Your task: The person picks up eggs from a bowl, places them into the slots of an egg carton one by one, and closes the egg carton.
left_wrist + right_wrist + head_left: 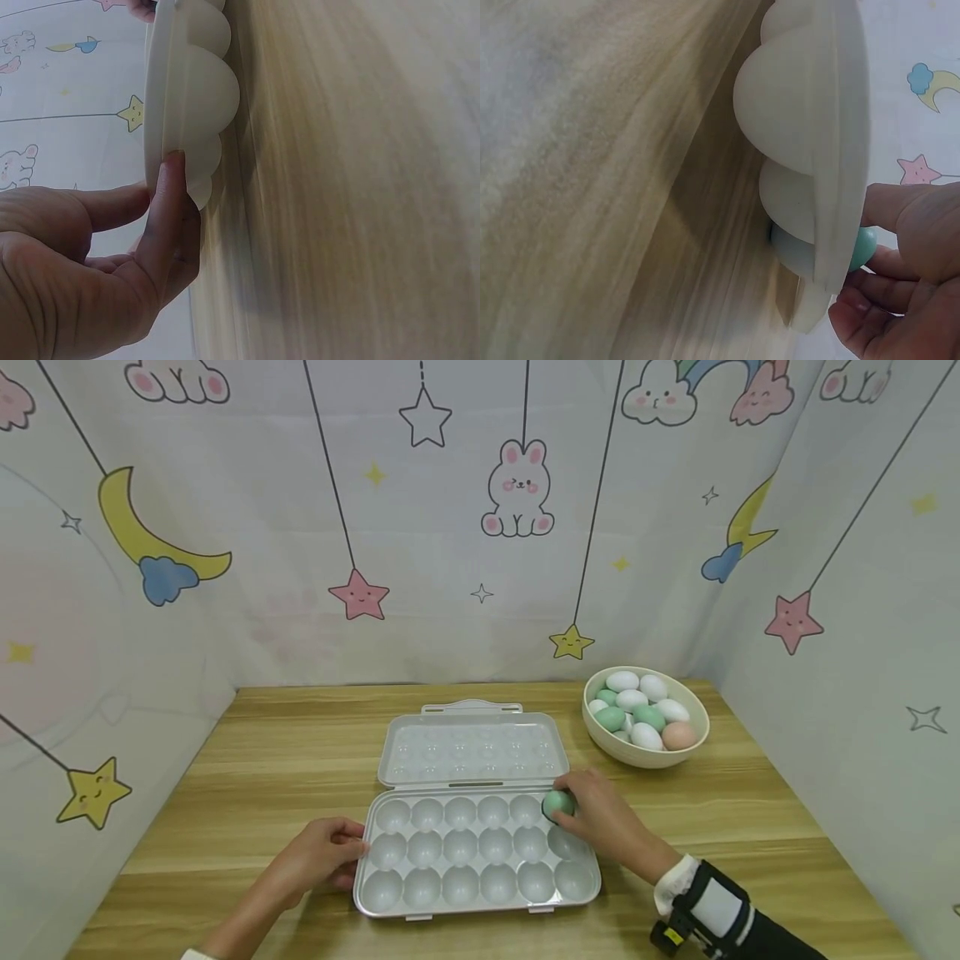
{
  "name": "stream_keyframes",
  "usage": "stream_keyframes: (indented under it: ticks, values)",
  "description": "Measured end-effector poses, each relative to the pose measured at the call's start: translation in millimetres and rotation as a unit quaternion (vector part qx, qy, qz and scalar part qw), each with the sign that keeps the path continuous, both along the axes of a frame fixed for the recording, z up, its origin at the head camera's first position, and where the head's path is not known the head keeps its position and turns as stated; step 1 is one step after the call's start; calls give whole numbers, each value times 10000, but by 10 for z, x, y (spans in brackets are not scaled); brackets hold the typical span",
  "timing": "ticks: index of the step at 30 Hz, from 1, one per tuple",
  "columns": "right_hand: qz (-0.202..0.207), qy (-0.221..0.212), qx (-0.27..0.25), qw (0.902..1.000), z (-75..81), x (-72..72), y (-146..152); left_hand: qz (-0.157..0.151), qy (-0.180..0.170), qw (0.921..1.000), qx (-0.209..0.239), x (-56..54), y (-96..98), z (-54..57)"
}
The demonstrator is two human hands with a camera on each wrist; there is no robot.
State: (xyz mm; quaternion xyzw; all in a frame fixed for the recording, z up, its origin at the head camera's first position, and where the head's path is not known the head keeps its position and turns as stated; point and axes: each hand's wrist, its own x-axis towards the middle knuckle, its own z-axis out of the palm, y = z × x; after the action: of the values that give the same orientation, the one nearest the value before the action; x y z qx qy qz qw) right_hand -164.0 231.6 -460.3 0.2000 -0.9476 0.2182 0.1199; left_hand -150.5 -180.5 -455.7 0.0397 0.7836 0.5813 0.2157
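Note:
A white plastic egg carton [460, 847] lies on the table with its lid [472, 747] folded back. My left hand [318, 856] pinches the carton's left rim; in the left wrist view, the thumb is on one side of the edge and a fingertip [174, 165] on the other. At the carton's far right corner my right hand [607, 818] holds a green egg [557, 804] in the back-row cup. From the right wrist view, the green egg [864, 247] shows above the rim beside the right fingers, its lower part seen dimly through the cup.
A cream bowl [647, 762] of white, green and peach-coloured eggs stands at the back right of the wooden table [285, 743]. Behind and at both sides hang white sheets [450, 527] printed with stars, moons and rabbits.

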Motion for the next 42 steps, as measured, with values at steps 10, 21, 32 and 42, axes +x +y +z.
stream_keyframes:
  ticks: [10, 21, 32, 42]
  values:
    - [-26, -111, -128, 9999, -32, 32, 25, -44, 11, 10000, -21, -7, 8, -3]
    - [-72, -146, -157, 9997, -36, 51, 52, -55, 11, 10000, -18, -14, 12, -15]
    - [-26, -236, -349, 9991, 74, 97, 92, -136, -2, 9999, 17, -7, 14, 11]
    - [-118, 465, -305, 9984, 522, 52, 365, -119, 5, 9999, -53, -27, 3, -21]
